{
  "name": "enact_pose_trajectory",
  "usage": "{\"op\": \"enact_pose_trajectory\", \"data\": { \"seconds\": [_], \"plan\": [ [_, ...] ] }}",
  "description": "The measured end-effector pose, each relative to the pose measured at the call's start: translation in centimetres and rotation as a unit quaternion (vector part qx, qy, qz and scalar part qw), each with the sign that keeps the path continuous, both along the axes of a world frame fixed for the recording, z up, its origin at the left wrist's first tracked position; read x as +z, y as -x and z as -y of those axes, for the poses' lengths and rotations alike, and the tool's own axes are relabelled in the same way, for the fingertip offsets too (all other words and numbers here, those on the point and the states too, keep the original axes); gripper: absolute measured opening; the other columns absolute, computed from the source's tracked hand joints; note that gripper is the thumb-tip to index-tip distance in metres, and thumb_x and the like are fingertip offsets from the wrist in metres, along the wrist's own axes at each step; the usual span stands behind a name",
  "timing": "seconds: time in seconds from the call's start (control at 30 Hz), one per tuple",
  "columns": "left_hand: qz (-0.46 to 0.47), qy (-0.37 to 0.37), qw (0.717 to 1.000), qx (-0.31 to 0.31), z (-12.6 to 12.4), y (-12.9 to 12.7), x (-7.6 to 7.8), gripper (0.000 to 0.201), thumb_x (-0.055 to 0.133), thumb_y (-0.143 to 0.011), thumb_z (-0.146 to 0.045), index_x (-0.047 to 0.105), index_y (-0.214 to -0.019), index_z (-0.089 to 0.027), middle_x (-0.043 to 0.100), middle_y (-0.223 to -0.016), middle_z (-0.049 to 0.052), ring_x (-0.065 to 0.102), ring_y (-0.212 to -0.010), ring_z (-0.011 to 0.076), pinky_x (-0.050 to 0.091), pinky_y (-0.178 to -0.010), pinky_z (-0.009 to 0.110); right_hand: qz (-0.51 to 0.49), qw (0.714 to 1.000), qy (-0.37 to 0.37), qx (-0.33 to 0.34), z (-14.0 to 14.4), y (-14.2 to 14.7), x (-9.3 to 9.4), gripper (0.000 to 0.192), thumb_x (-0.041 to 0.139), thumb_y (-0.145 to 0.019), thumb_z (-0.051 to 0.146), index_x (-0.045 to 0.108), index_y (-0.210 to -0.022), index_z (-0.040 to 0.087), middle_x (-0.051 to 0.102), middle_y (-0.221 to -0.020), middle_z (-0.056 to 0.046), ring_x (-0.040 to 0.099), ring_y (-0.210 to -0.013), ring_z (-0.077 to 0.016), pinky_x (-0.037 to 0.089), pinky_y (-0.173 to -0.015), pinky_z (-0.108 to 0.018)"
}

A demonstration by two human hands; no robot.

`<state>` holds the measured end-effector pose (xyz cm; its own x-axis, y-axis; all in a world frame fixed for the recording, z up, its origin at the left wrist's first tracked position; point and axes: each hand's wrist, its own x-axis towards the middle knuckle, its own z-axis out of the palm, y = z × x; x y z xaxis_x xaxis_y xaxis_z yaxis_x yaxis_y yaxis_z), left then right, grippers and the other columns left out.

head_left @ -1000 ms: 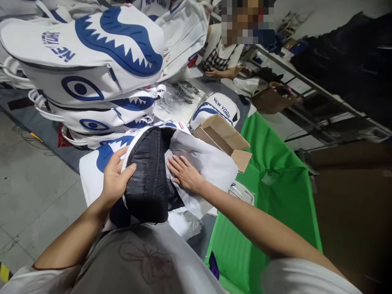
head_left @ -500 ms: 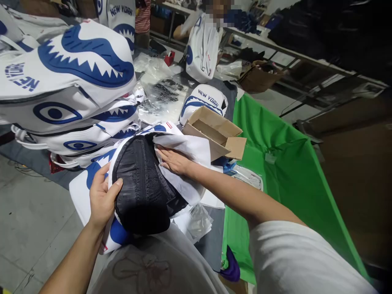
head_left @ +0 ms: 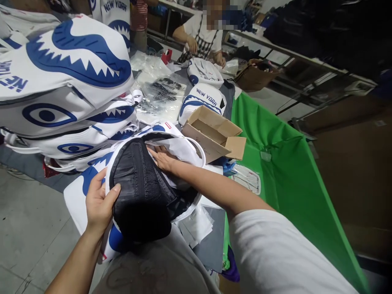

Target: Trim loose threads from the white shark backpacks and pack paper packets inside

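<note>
A white backpack [head_left: 159,130] with blue shark-mouth patches lies unzipped in front of me, its black lining and mesh pocket [head_left: 150,175] showing. My left hand [head_left: 100,199] grips the left edge of its opening, thumb on the inside and fingers around the outer side. Inside the bag, my right hand [head_left: 162,158] rests against a white sheet [head_left: 183,153], fingers stretched out and partly hidden. The sheet is mostly within the opening; whether it is paper or thin foam I cannot tell. A white handle loop arches over the right side of the opening.
Several similar backpacks [head_left: 76,65] are piled at the left. An opened cardboard box [head_left: 211,130] stands right of the bag, by a green fabric-lined bin [head_left: 284,183]. Clear plastic bags [head_left: 159,92] lie behind. Across the table a person [head_left: 200,38] stands by a white backpack [head_left: 205,72].
My right hand has gone deeper into the bag, taking the white sheet inside with it. My left hand keeps its grip. Across the table, the other person's backpack has been lowered onto the table.
</note>
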<state>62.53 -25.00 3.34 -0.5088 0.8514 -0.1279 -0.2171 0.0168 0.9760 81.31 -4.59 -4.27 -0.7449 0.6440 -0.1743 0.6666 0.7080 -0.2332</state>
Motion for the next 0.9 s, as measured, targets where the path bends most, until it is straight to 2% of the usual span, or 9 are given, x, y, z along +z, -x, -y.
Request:
{"op": "enact_pose_trajectory", "data": {
  "seconds": [0.1,0.2,0.33,0.47,0.53,0.63,0.7,0.8,0.9],
  "plan": [
    [0.011,0.015,1.000,0.000,0.0,0.0,0.1,0.060,0.085,-0.071,-0.033,0.060,-0.124,-0.021,0.076,-0.090,0.001,0.073,-0.076,0.0154,0.060,-0.072,0.022,0.001,1.000,0.002,0.024,0.3,-0.5,0.7,0.075,0.051,-0.098,0.036,0.019,-0.160,0.010,0.035,-0.155,-0.026,0.046,-0.135,-0.0376,0.034,-0.114,-0.057],
    [0.003,0.015,1.000,-0.011,0.1,0.0,-0.1,0.058,0.084,-0.072,-0.034,0.060,-0.123,-0.021,0.076,-0.088,0.001,0.073,-0.073,0.0156,0.060,-0.071,0.023,-0.015,0.996,-0.005,0.092,0.4,-1.9,2.0,0.070,0.048,-0.100,0.037,0.024,-0.157,0.003,0.032,-0.157,-0.028,0.038,-0.142,-0.0357,0.037,-0.114,-0.052],
    [-0.008,0.000,1.000,-0.007,0.1,0.1,-0.4,0.057,0.083,-0.073,-0.032,0.061,-0.124,-0.022,0.076,-0.092,0.000,0.072,-0.075,0.0146,0.060,-0.074,0.024,-0.013,0.988,-0.023,0.155,0.4,-3.2,2.8,0.059,0.036,-0.100,0.020,0.027,-0.152,-0.006,0.024,-0.160,-0.030,0.026,-0.150,-0.0310,0.030,-0.120,-0.046],
    [-0.003,-0.004,1.000,0.003,0.0,0.1,-0.2,0.056,0.085,-0.070,-0.028,0.063,-0.122,-0.022,0.077,-0.091,0.000,0.072,-0.074,0.0138,0.059,-0.069,0.021,0.026,0.983,-0.047,0.174,0.6,-2.6,2.1,0.065,0.043,-0.096,0.020,0.026,-0.153,-0.004,0.021,-0.162,-0.028,0.012,-0.154,-0.0326,0.020,-0.124,-0.051],
    [-0.006,-0.016,1.000,0.005,-0.2,-0.4,0.5,0.055,0.084,-0.071,-0.028,0.064,-0.122,-0.022,0.077,-0.091,0.000,0.072,-0.073,0.0140,0.059,-0.068,0.022,0.046,0.985,-0.052,0.156,0.8,-1.4,1.6,0.064,0.049,-0.094,0.025,0.034,-0.153,0.004,0.024,-0.163,-0.023,0.017,-0.153,-0.0351,0.021,-0.123,-0.055],
    [-0.020,-0.064,0.998,0.003,-0.9,-1.9,1.9,0.052,0.082,-0.073,-0.028,0.065,-0.122,-0.024,0.077,-0.094,0.000,0.072,-0.077,0.0152,0.059,-0.071,0.024,0.083,0.992,-0.047,0.088,0.7,0.9,1.1,0.056,0.047,-0.092,0.023,0.045,-0.148,0.012,0.030,-0.161,-0.020,0.043,-0.138,-0.0387,0.036,-0.113,-0.056],
    [-0.033,-0.096,0.995,-0.001,-1.4,-3.0,2.6,0.051,0.081,-0.075,-0.029,0.064,-0.123,-0.025,0.076,-0.096,0.000,0.072,-0.078,0.0161,0.059,-0.071,0.025,0.087,0.993,-0.044,0.065,0.5,1.9,0.9,0.052,0.041,-0.093,0.020,0.050,-0.143,0.011,0.037,-0.157,-0.020,0.054,-0.126,-0.0381,0.042,-0.106,-0.054],
    [-0.041,-0.109,0.993,-0.009,-2.1,-4.0,2.9,0.053,0.080,-0.075,-0.031,0.063,-0.126,-0.025,0.075,-0.098,0.001,0.072,-0.079,0.0175,0.060,-0.072,0.027,0.055,0.992,-0.056,0.097,0.0,1.5,1.4,0.051,0.040,-0.096,0.028,0.050,-0.144,0.011,0.038,-0.156,-0.020,0.049,-0.131,-0.0393,0.039,-0.109,-0.056],
    [-0.042,-0.099,0.994,-0.003,-2.4,-3.7,2.3,0.056,0.082,-0.073,-0.032,0.064,-0.125,-0.023,0.074,-0.099,0.002,0.072,-0.079,0.0174,0.060,-0.073,0.028,0.039,0.983,-0.069,0.164,-0.3,-0.7,2.6,0.064,0.047,-0.096,0.039,0.039,-0.152,0.010,0.032,-0.160,-0.022,0.032,-0.145,-0.0394,0.026,-0.118,-0.058]
  ]
}}
